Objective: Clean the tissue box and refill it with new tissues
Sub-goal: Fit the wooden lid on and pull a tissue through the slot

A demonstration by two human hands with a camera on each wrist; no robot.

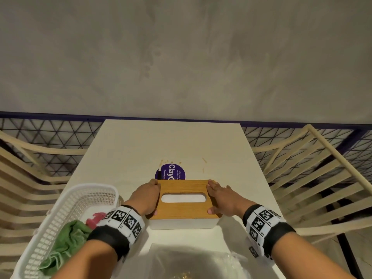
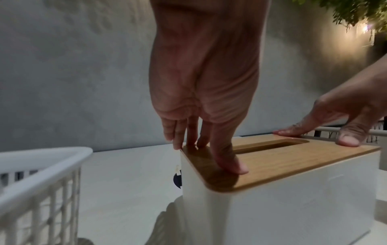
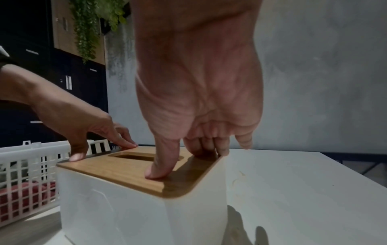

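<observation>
A white tissue box (image 1: 182, 224) with a wooden lid (image 1: 183, 209) stands on the table in front of me. White tissue (image 1: 183, 198) shows through the lid's oval slot. My left hand (image 1: 152, 198) presses on the lid's left end, fingers straight along the far corner and thumb at the near corner. My right hand (image 1: 214, 197) presses the same way on the right end. The left wrist view has the left hand (image 2: 213, 154) flat on the lid (image 2: 272, 163). In the right wrist view the right hand (image 3: 178, 144) lies on the lid (image 3: 125, 170).
A white plastic basket (image 1: 70, 206) at my left holds a green cloth (image 1: 66, 242) and a red item (image 1: 96, 218). A purple round sticker (image 1: 171, 173) lies behind the box. Crinkled clear plastic (image 1: 191, 260) sits at the near table edge. Slatted chairs (image 1: 314, 178) flank the table.
</observation>
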